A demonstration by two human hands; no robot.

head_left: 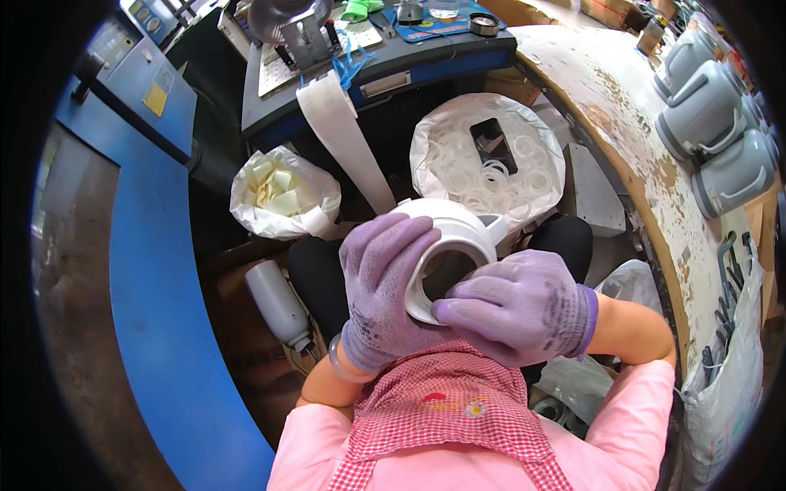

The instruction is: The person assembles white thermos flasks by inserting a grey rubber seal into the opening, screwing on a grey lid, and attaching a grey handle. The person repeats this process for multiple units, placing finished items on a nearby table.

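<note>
I judge that the white vessel [449,214], between both hands on the near side of the bag of clear rings [421,155], could twist or slip if the right hand [524,304] presses its mouth harder than the left hand [381,282] braces. I see the left wrapped half-open around its left side; the right curls at the near-right rim, its exact grip hidden

I see purple-gloved hands [524,304], a white vessel [442,211], red-and-white checked apron [438,421], pink sleeves [634,413], grey jugs [733,168].
</note>
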